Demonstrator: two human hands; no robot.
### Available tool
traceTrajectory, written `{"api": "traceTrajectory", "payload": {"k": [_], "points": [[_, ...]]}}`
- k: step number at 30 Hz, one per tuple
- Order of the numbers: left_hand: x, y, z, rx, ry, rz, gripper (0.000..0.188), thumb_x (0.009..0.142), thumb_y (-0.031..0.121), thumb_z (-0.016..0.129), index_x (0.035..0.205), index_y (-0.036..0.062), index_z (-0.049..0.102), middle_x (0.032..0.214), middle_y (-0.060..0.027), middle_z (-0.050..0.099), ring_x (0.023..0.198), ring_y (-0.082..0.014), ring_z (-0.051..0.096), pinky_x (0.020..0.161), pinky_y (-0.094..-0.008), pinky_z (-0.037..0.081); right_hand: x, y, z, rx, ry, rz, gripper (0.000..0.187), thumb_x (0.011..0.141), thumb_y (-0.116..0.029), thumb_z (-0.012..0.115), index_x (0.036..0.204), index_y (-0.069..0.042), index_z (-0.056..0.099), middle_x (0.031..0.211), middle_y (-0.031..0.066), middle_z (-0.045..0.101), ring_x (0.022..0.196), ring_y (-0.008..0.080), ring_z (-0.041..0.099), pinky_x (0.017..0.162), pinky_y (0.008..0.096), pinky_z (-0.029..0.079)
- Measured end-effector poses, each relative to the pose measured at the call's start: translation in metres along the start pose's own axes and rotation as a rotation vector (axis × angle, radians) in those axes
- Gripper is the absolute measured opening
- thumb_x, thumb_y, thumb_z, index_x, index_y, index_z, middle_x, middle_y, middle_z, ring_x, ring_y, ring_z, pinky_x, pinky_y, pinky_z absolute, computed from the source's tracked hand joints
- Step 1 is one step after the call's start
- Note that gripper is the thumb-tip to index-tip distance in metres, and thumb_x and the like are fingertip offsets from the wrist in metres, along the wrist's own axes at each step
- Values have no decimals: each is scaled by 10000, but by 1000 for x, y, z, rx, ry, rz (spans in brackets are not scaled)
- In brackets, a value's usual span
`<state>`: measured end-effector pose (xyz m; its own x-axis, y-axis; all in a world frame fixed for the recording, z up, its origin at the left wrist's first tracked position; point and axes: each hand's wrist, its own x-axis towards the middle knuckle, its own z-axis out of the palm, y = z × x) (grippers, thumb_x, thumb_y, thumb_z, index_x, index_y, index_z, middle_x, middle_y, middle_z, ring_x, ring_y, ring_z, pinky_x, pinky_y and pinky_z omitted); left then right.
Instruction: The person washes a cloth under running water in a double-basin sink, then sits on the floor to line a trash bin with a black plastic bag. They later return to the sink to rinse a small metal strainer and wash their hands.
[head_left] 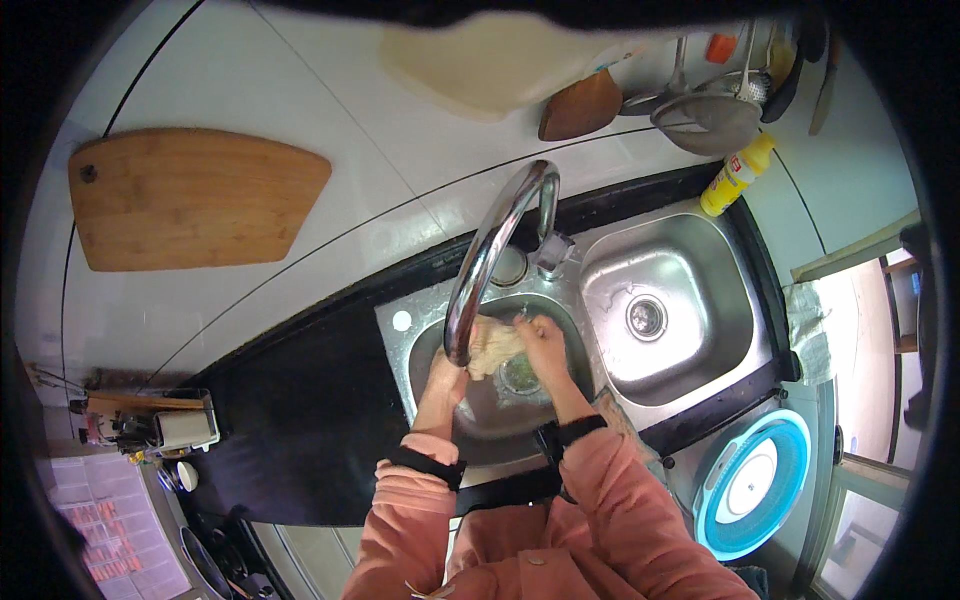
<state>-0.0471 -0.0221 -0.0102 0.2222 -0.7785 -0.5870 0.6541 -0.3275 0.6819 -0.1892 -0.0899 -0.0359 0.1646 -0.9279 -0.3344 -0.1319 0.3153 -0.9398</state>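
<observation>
My left hand [449, 380] and my right hand [543, 346] are inside the left basin [425, 350] of a steel double sink. Between them is a pale cream, crumpled, limp piece that looks like a wet cloth [493, 347]. The left hand's fingers close on its left side, partly hidden behind the curved chrome faucet [490, 240]. Bent fingers of my right hand grip its right edge. Below the cloth shows the drain strainer [519, 376], with something greenish in it.
The right basin [690, 350] adjoins mine. A yellow bottle [738, 176] stands at the back right corner. Ladles and a strainer [708, 122] hang above. A wooden cutting board [198, 200] is at the left wall, over the black counter [300, 430]. A blue tub [795, 470] sits right.
</observation>
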Motion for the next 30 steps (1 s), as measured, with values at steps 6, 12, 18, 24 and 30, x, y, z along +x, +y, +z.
{"api": "traceTrajectory", "payload": {"k": [6,12,18,24,30], "points": [[5,-34,-25,-364,-142,-22,284,874,312,606,1094,135,573,974,-35,619,841,-162,617,665,-314,516,-63,-29,46,-95,-218,-557,301,731,-252,754,692,-33,552,1115,116,514,930,216,550,725,332,436],[-4,-59,-21,-816,-251,73,357,901,406,512,1128,134,553,982,-22,609,837,-177,602,714,-333,507,-82,-45,66,-410,-39,-755,220,713,-284,727,776,-99,626,845,160,593,793,349,596,656,423,461],[-4,-48,-2,-806,-164,-125,414,930,460,430,1156,129,533,968,-24,608,798,-194,599,710,-341,510,-49,-32,55,-399,-69,-521,100,710,-150,615,773,-73,610,814,180,632,764,381,614,654,465,474],[0,-18,17,199,29,-235,312,893,336,595,1067,78,574,901,-28,630,785,-141,607,622,-287,495,-7,2,33,-242,128,-82,229,813,-231,598,820,-3,585,729,234,609,732,421,604,646,469,469],[5,25,-20,474,-140,-156,246,787,170,722,993,60,643,904,-7,636,816,-112,599,678,-226,465,3,28,-20,-163,-44,78,581,798,-520,653,796,55,575,675,180,609,642,281,600,615,371,459]]}}
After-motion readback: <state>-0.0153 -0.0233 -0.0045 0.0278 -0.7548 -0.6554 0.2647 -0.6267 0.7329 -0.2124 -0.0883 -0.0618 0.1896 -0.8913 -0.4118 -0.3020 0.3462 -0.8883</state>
